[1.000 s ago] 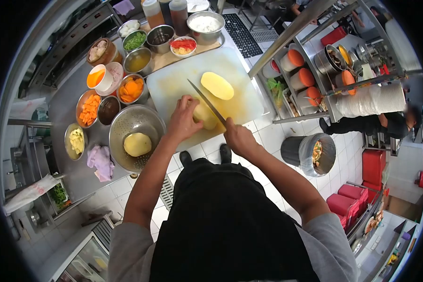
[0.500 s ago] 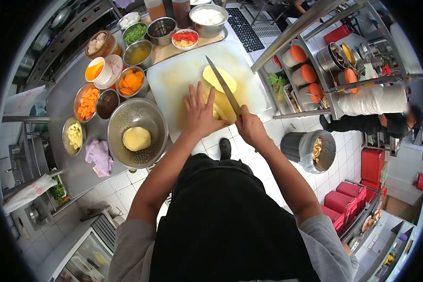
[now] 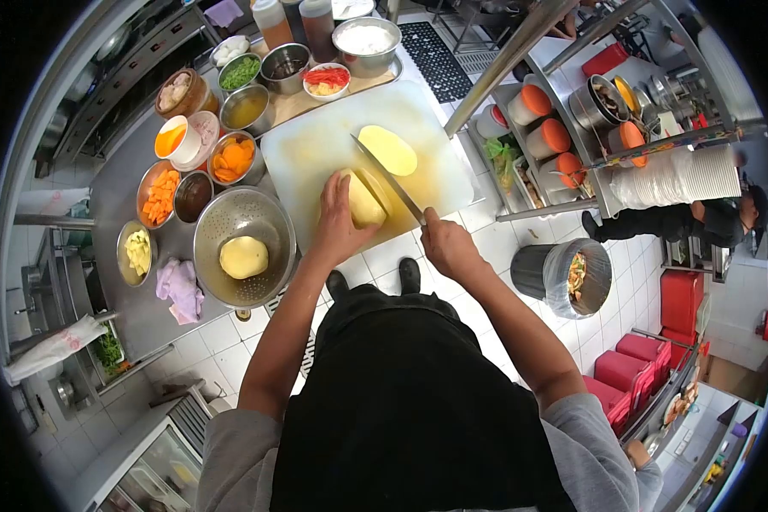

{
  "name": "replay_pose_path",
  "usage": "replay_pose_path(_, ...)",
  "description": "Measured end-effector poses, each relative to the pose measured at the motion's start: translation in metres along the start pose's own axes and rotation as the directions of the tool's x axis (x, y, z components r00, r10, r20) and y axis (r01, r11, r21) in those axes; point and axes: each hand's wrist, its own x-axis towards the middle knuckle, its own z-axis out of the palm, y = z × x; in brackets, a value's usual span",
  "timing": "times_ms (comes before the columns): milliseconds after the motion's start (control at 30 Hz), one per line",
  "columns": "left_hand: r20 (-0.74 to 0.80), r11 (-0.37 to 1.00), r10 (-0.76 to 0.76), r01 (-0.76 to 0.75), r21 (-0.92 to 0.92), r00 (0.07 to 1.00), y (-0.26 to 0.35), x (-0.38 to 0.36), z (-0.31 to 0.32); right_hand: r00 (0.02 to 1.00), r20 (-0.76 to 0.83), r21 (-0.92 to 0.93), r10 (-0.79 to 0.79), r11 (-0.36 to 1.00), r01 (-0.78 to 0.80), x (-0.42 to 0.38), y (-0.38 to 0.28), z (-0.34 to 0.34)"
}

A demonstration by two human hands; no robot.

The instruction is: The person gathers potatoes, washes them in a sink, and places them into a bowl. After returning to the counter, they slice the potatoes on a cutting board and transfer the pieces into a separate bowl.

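My right hand is closed around the handle of a long kitchen knife. Its blade slants up and left over the white cutting board, along the right side of a peeled potato. Fingers of my left hand wrap the potato's left side and hold it on the board. A thin strip at the potato's right side looks parted from it, partly beside the blade. Beyond the knife, a broad, flat potato slice lies by itself on the board.
Left of the board stands a perforated steel colander with a whole peeled potato. Bowls of carrot pieces, carrot slices and pale chunks surround a purple cloth. A lined bin stands at right; a person is beyond.
My left hand has gone from lying spread over the potato to gripping its left side. The knife has shifted left and down, off the flat slice. The view has moved slightly.
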Motion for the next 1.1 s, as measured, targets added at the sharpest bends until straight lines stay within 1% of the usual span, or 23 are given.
replay_pose_path(100,0.030,0.998,-0.040,0.042,-0.051,0.999,-0.005,-0.003,-0.008,0.996,-0.003,-0.042,-0.087,0.995,0.086,0.001,-0.017,0.007)
replay_pose_path(167,0.003,1.000,0.003,-0.003,0.024,1.000,-0.003,0.001,-0.013,0.997,0.041,-0.058,-0.060,0.996,0.062,0.006,-0.034,0.008)
replay_pose_path(200,0.002,1.000,0.005,-0.005,0.019,1.000,-0.002,0.003,-0.014,0.996,0.063,-0.089,-0.069,0.993,0.074,0.008,-0.038,0.013)
replay_pose_path(300,0.025,0.996,0.048,-0.050,0.074,0.999,-0.006,0.007,-0.024,0.994,0.020,-0.128,-0.110,0.985,0.112,0.007,-0.047,0.021)
replay_pose_path(333,-0.023,0.996,0.059,-0.057,0.073,0.998,-0.005,0.010,-0.029,0.991,-0.020,-0.139,-0.136,0.981,0.132,0.006,-0.049,0.024)
replay_pose_path(367,-0.070,0.995,0.071,-0.066,0.073,0.995,-0.005,0.015,-0.034,0.991,-0.023,-0.137,-0.132,0.982,0.128,0.006,-0.051,0.027)
replay_pose_path(400,-0.066,0.995,0.075,-0.070,0.073,0.995,-0.007,0.022,-0.039,0.994,-0.022,-0.144,-0.105,0.984,0.101,0.005,-0.052,0.029)
replay_pose_path(467,-0.188,0.987,0.123,-0.139,-0.075,0.974,-0.008,0.045,-0.047,0.997,-0.025,-0.152,-0.068,0.986,0.063,0.003,-0.055,0.030)
replay_pose_path(500,-0.181,0.986,0.129,-0.145,-0.080,0.975,-0.004,0.059,-0.049,0.999,-0.016,-0.143,-0.045,0.989,0.042,0.003,-0.056,0.030)
replay_pose_path(567,-0.128,0.951,0.031,-0.069,-0.303,0.991,0.011,0.088,-0.053,1.000,-0.012,-0.132,-0.010,0.991,0.009,0.001,-0.056,0.031)
replay_pose_path(600,-0.121,0.950,0.039,-0.074,-0.304,0.992,0.013,0.100,-0.050,1.000,-0.003,-0.132,-0.001,0.991,0.001,0.001,-0.056,0.033)
replay_pose_path(667,-0.034,0.931,0.172,-0.173,-0.320,0.985,0.014,0.125,-0.041,1.000,0.000,-0.126,0.012,0.992,-0.012,0.001,-0.058,0.033)
replay_pose_path(700,-0.029,0.931,0.178,-0.178,-0.320,0.984,0.013,0.136,-0.036,1.000,0.005,-0.118,0.006,0.993,-0.005,0.000,-0.059,0.031)
replay_pose_path(767,-0.019,0.922,0.354,-0.353,-0.158,0.935,0.014,0.147,-0.025,1.000,0.009,-0.106,0.009,0.994,-0.008,-0.001,-0.062,0.023)
replay_pose_path(800,0.008,0.921,0.370,-0.366,-0.133,0.929,0.012,0.149,-0.020,1.000,0.010,-0.091,-0.003,0.996,0.004,-0.003,-0.064,0.019)
replay_pose_path(833,0.018,0.919,0.374,-0.368,-0.138,0.927,0.012,0.149,-0.016,1.000,0.012,-0.076,-0.015,0.997,0.016,-0.005,-0.064,0.017)
replay_pose_path(900,0.088,0.935,0.349,-0.340,-0.101,0.933,0.010,0.150,-0.011,1.000,0.020,-0.061,-0.001,0.998,0.002,-0.003,-0.057,0.026)
replay_pose_path(1000,0.123,0.940,0.340,-0.335,-0.062,0.932,-0.001,0.151,-0.002,0.999,0.039,-0.055,0.012,0.998,-0.010,0.000,-0.055,0.025)
replay_pose_path(1100,0.112,0.940,0.339,-0.331,-0.084,0.934,-0.002,0.149,0.000,0.998,0.052,-0.053,0.019,0.998,-0.016,0.000,-0.056,0.024)
